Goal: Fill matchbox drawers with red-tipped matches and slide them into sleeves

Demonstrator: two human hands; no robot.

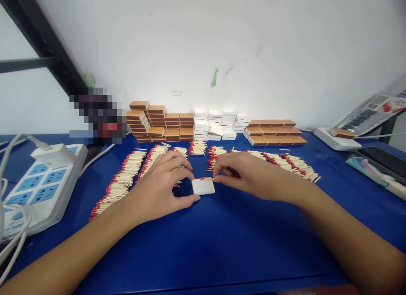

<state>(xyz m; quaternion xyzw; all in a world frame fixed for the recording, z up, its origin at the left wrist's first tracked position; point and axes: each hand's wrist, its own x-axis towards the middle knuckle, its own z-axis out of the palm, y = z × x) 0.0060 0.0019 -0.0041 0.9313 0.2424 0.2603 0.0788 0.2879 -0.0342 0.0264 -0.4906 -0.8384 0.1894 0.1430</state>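
Red-tipped loose matches (118, 187) at left suggest much remains, though brown boxes (173, 133) behind look closed. The grip of the left hand (168, 176) pinches a white box (203, 187) on the counter (215, 244); the right hand (245, 174) pinches at least 1 match (207, 179) at its far edge.

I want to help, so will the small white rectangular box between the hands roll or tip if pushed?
The white rectangular box probably slides rather than rolls, since its sides look flat. It's low and wide, so tipping seems unlikely.
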